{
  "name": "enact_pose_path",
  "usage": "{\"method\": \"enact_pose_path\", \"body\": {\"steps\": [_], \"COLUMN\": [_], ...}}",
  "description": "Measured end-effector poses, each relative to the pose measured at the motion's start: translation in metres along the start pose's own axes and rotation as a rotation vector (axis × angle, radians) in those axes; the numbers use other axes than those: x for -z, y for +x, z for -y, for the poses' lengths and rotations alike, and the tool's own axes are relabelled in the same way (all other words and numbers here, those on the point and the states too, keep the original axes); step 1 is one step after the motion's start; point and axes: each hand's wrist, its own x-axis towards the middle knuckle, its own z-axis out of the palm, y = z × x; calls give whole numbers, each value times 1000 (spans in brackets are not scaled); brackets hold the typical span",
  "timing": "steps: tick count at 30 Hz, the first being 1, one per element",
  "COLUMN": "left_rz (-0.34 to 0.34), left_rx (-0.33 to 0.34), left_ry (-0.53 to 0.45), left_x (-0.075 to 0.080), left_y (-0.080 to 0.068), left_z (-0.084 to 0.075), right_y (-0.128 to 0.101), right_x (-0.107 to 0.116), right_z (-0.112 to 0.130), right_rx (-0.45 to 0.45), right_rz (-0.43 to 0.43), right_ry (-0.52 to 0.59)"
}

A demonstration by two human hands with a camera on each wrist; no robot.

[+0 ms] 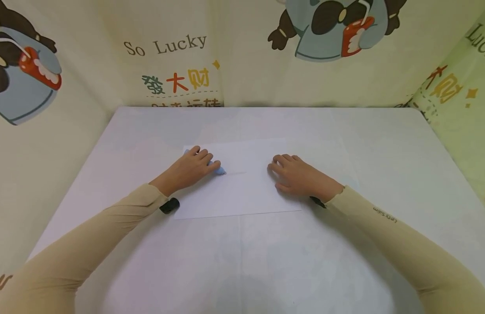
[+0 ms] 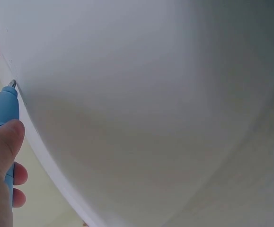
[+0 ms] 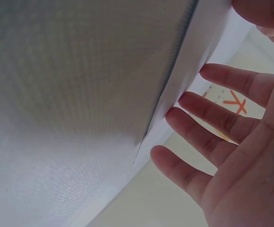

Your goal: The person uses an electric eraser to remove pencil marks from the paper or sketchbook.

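My left hand (image 1: 189,171) grips a thick blue pen (image 1: 219,169) over the left half of a white sheet of paper (image 1: 238,198). In the left wrist view the thumb presses along the blue barrel of the pen (image 2: 3,111), and its short metal tip points at the paper. A faint line runs rightward from the tip in the head view. My right hand (image 1: 299,176) rests on the right part of the sheet, fingers spread. From the right wrist view, several fingertips (image 3: 207,71) touch the paper near its edge, with nothing held.
The paper lies on a wide white table (image 1: 242,261). A patterned curtain (image 1: 242,65) hangs behind the table and along both sides. Black wrist devices show under each sleeve, one at the left cuff (image 1: 169,205).
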Motion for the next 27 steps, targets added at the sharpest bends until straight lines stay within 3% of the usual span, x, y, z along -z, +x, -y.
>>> {"method": "enact_pose_path", "body": {"steps": [9, 27], "left_rz": [5, -46], "left_rx": [-8, -9], "left_ry": [21, -4], "left_x": [2, 2], "left_y": [0, -1], "left_z": [1, -1], "right_y": [0, 1], "right_x": [3, 4], "right_z": [1, 3], "right_rx": [-7, -30], "right_rz": [2, 26], "right_ry": [11, 33]}}
